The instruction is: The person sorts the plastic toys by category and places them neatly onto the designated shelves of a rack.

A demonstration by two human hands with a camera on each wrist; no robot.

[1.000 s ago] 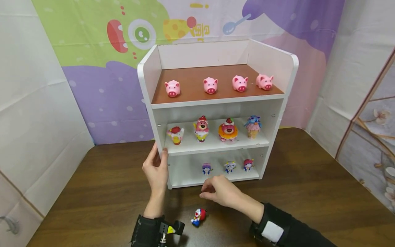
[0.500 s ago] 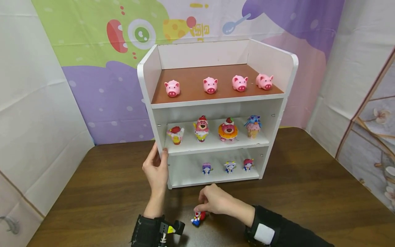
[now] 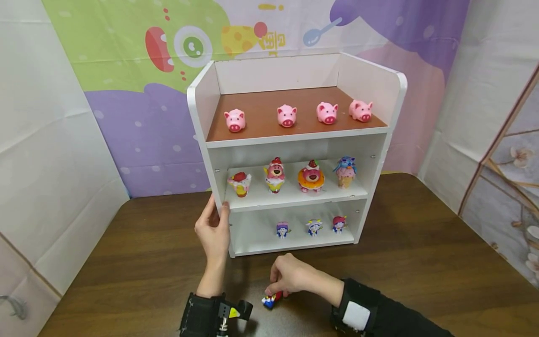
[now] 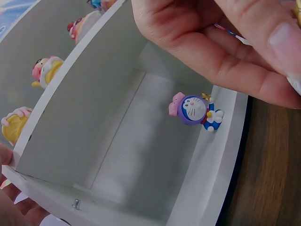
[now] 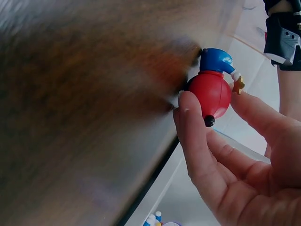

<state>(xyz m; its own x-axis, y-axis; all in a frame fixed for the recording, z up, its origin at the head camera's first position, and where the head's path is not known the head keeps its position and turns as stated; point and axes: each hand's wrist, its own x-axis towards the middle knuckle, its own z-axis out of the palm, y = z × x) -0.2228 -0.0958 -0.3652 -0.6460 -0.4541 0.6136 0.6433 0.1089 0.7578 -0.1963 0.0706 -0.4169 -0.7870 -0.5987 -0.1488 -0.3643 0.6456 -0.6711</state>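
Observation:
My left hand [image 3: 213, 234] grips the left side panel of a white shelf unit [image 3: 252, 244], thumb at the front edge and fingers around the outside. Its fingertips [image 4: 5, 155] show at the edge in the left wrist view. In front of the shelf, my right hand [image 3: 291, 276] pinches a small cartoon figurine [image 3: 268, 301] low over the table. The right wrist view shows the figurine's round red head [image 5: 214, 94], blue body and gold star between thumb and fingers. On the bottom shelf stand a purple-hooded figurine [image 3: 282, 229], a white-hooded one [image 3: 314, 227] and a red-hooded one [image 3: 338, 224].
Several pink pigs [image 3: 287, 116] stand on the brown top board [image 3: 261, 105]. Dessert-themed figurines [image 3: 275, 177] line the middle shelf. The brown table [image 3: 139, 267] spreads around the unit, with a patterned cloth [image 3: 143, 140] behind it.
My right hand has come down and toward me from in front of the bottom shelf to the figurine on the table, and now pinches it. My left hand has stayed on the panel.

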